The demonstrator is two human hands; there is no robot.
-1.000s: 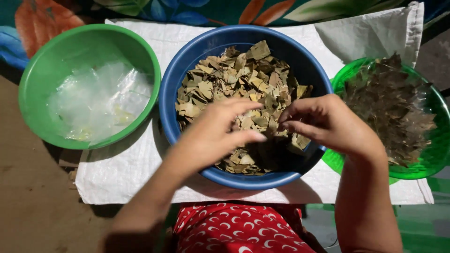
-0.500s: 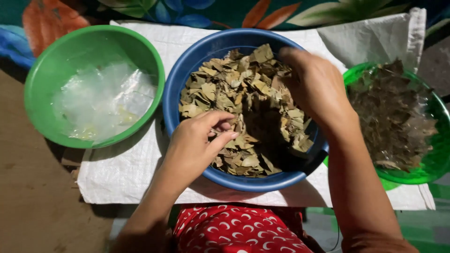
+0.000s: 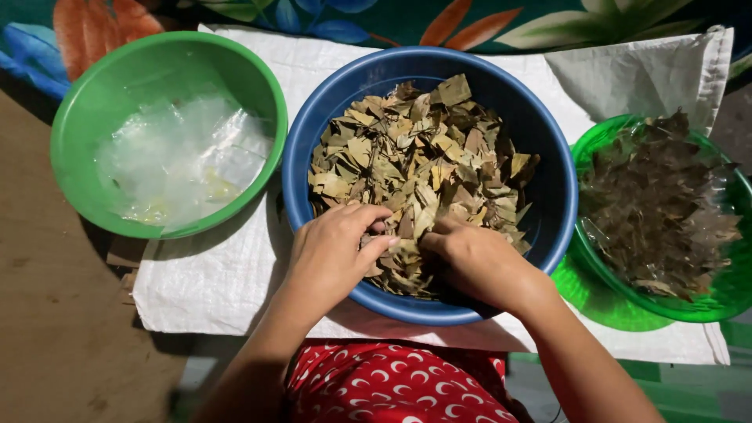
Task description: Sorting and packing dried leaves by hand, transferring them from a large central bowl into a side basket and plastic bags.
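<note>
Dried tan leaves point(image 3: 415, 168) fill the blue basin point(image 3: 313, 149), where left hand point(image 3: 333, 254) and right hand point(image 3: 474, 262) pinch some loosely with curled fingers; most leaves lie unhandled.

Both hands down in the blue bowl point(image 3: 548, 164), fingers buried in dry tan leaves point(image 3: 415, 157). Left grip point(image 3: 335, 254) curled over a clump at the near rim; right grip point(image 3: 470, 262) just beside it, knuckles up, pressing into the pile. Left of the left grip, a green bowl point(image 3: 86, 117) with clear plastic point(image 3: 180, 157). Right of the right grip, a green basket point(image 3: 603, 145) of darker leaves point(image 3: 662, 204). White cloth point(image 3: 211, 282) beneath.
</note>
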